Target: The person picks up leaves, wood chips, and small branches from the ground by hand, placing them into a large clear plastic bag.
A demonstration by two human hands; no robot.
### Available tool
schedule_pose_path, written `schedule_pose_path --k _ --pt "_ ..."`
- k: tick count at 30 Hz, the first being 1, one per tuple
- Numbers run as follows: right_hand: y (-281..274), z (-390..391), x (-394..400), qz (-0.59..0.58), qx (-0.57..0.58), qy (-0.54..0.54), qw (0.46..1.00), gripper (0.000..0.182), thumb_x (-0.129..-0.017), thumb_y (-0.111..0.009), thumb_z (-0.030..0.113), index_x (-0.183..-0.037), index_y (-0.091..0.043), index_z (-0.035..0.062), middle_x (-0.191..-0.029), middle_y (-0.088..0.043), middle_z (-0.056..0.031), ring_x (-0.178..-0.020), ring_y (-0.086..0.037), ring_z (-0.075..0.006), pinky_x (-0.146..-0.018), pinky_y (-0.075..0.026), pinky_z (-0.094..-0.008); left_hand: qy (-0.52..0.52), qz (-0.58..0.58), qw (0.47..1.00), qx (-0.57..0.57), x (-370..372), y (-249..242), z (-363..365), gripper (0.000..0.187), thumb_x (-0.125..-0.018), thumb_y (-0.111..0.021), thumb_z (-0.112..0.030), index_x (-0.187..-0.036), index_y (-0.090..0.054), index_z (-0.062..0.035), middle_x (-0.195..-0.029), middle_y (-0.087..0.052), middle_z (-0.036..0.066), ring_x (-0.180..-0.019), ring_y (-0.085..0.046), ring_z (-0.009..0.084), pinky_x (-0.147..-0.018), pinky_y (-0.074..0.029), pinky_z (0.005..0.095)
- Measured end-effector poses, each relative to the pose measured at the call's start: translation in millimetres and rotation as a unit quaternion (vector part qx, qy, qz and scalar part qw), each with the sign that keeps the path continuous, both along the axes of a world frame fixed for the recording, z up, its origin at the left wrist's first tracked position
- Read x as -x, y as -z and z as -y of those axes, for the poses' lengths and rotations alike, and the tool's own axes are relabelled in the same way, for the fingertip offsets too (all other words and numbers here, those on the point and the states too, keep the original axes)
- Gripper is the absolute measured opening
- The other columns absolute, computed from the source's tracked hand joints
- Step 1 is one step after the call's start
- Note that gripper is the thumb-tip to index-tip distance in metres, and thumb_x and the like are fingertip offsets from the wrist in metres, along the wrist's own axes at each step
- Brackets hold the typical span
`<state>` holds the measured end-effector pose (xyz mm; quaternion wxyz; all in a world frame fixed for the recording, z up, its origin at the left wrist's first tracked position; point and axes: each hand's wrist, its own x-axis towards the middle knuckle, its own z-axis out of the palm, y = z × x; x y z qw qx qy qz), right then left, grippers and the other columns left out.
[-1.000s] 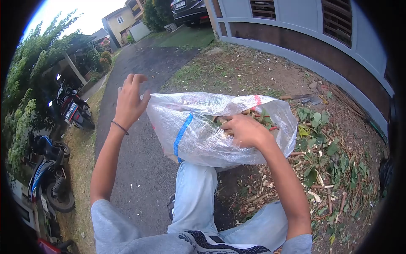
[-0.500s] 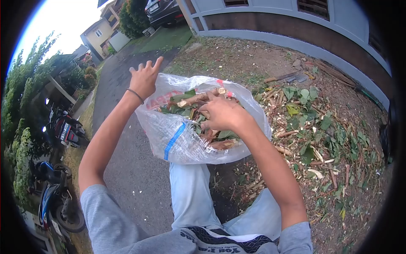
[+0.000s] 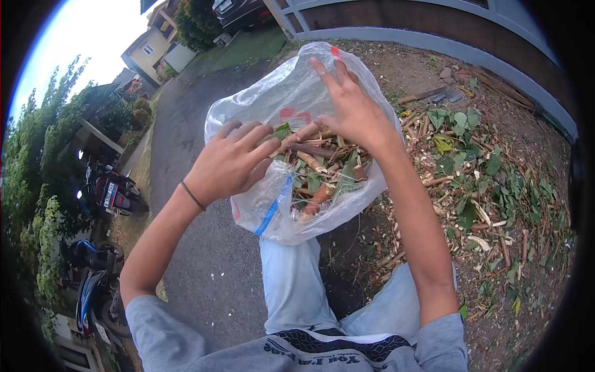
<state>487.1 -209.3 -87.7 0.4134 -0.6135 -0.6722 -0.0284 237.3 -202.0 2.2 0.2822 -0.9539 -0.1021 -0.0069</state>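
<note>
A translucent woven plastic sack (image 3: 260,102) with a blue stripe and red print stands with its mouth wide, in front of my knees. Inside lie cut branch pieces (image 3: 319,201) and green leaves. My left hand (image 3: 232,160), a dark band on its wrist, is over the sack's left side, fingers spread and slightly bent. My right hand (image 3: 353,111) reaches over the right part of the mouth, fingers stretched apart toward the raised far wall, its thumb close to a thick stick. Neither hand clearly grips anything.
Chopped stems, wood chips and leaves (image 3: 477,180) cover the ground at right. A wood-handled blade (image 3: 424,95) lies beyond them, near a low wall (image 3: 421,43). Two motorbikes (image 3: 114,195) stand at left beside the paved lane (image 3: 186,248); a dark car (image 3: 242,13) is at the back.
The sack's far side has risen and its mouth is wider. My left hand has come nearer from the far left rim. My right hand has left the branches and moved up toward the far wall.
</note>
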Motion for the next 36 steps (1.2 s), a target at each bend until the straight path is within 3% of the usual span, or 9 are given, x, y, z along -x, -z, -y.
schedule_pose_path --k 2,5,11,16,18,22,28,31,36 --pt "-0.8 2.9 2.1 -0.005 0.012 0.002 1.000 0.101 -0.075 -0.079 0.026 -0.156 -0.018 0.0273 -0.154 -0.020 -0.0329 -0.142 -0.028 -0.0434 -0.112 -0.039 -0.0459 -0.062 -0.019 0.974 0.217 -10.9 36.3 3.7 0.041 -0.092 -0.061 -0.031 -0.124 -0.052 -0.0062 -0.121 -0.057 0.015 -0.112 -0.057 0.0338 -0.097 -0.043 0.0470" --pt "1.0 5.1 5.4 0.049 -0.021 0.011 0.999 0.099 -0.073 -0.081 0.023 -0.154 -0.025 0.0170 -0.151 -0.020 -0.0384 -0.140 -0.030 -0.0498 -0.112 -0.038 -0.0478 -0.056 -0.032 0.965 0.254 0.1 65.3 -13.1 0.042 -0.093 -0.061 -0.034 -0.123 -0.052 -0.0061 -0.119 -0.057 0.016 -0.111 -0.057 0.0359 -0.095 -0.044 0.0471" --pt "2.8 7.9 -4.6 0.032 -0.002 -0.013 0.999 0.095 -0.071 -0.083 0.030 -0.150 -0.035 0.0123 -0.151 -0.019 -0.0391 -0.138 -0.032 -0.0507 -0.111 -0.040 -0.0482 -0.104 -0.085 0.983 0.125 37.8 53.7 -4.2 0.037 -0.087 -0.067 -0.027 -0.115 -0.055 -0.0073 -0.101 -0.056 0.015 -0.094 -0.060 0.0324 -0.080 -0.047 0.0435" --pt "-9.8 14.5 -7.1 0.027 0.036 -0.034 0.998 0.087 -0.076 -0.078 0.047 -0.146 -0.043 0.0102 -0.153 -0.017 -0.0370 -0.140 -0.030 -0.0487 -0.111 -0.039 -0.0488 -0.007 0.033 0.997 -0.066 94.2 -6.4 -15.5 0.025 -0.075 -0.073 -0.011 -0.096 -0.059 -0.0071 -0.067 -0.050 0.004 -0.056 -0.057 0.0224 -0.050 -0.044 0.0356" --pt "-14.1 13.7 -15.3 -0.044 0.061 -0.030 0.997 0.087 -0.075 -0.073 0.059 -0.141 -0.050 0.0075 -0.155 -0.018 -0.0333 -0.143 -0.029 -0.0412 -0.115 -0.032 -0.0453 -0.043 0.077 0.991 -0.102 124.5 -30.3 -52.3 0.021 -0.082 -0.069 -0.008 -0.100 -0.060 -0.0037 -0.071 -0.059 0.012 -0.056 -0.059 0.0308 -0.049 -0.045 0.0403" --pt "-29.9 25.0 -39.6 -0.122 -0.001 -0.075 0.990 0.088 -0.075 -0.071 0.065 -0.135 -0.055 0.0031 -0.145 -0.046 -0.0247 -0.130 -0.050 -0.0391 -0.108 -0.041 -0.0472 -0.044 0.225 0.966 -0.119 126.7 -30.1 -89.5 0.012 -0.087 -0.066 -0.005 -0.098 -0.061 -0.0027 -0.070 -0.060 0.016 -0.058 -0.059 0.0357 -0.050 -0.044 0.0421" --pt "-50.9 69.9 -75.1 -0.058 -0.100 -0.001 0.993 0.072 -0.078 -0.073 0.058 -0.124 -0.065 0.0031 -0.117 -0.068 -0.0190 -0.111 -0.066 -0.0313 -0.098 -0.050 -0.0426 -0.045 0.270 0.956 -0.100 137.9 -16.7 -81.0 0.008 -0.090 -0.062 0.000 -0.097 -0.061 0.0033 -0.070 -0.059 0.021 -0.058 -0.057 0.0378 -0.051 -0.042 0.0408" --pt "-73.8 118.9 -114.1 -0.191 -0.101 -0.005 0.976 0.053 -0.088 -0.070 0.038 -0.124 -0.063 0.0000 -0.117 -0.068 -0.0207 -0.109 -0.066 -0.0262 -0.095 -0.050 -0.0353 0.000 0.283 0.950 -0.130 170.0 -1.2 -69.5 0.010 -0.091 -0.062 0.000 -0.096 -0.060 0.0078 -0.075 -0.062 0.022 -0.061 -0.059 0.0385 -0.054 -0.045 0.0419" --pt "25.0 139.0 -214.6 -0.320 -0.087 0.059 0.942 0.052 -0.090 -0.070 0.038 -0.130 -0.061 0.0058 -0.126 -0.064 -0.0210 -0.114 -0.063 -0.0237 -0.097 -0.049 -0.0344 -0.061 0.378 0.897 -0.219 229.6 33.6 -30.8 0.019 -0.090 -0.069 -0.004 -0.101 -0.064 0.0114 -0.092 -0.069 0.023 -0.074 -0.068 0.0322 -0.066 -0.053 0.0383"
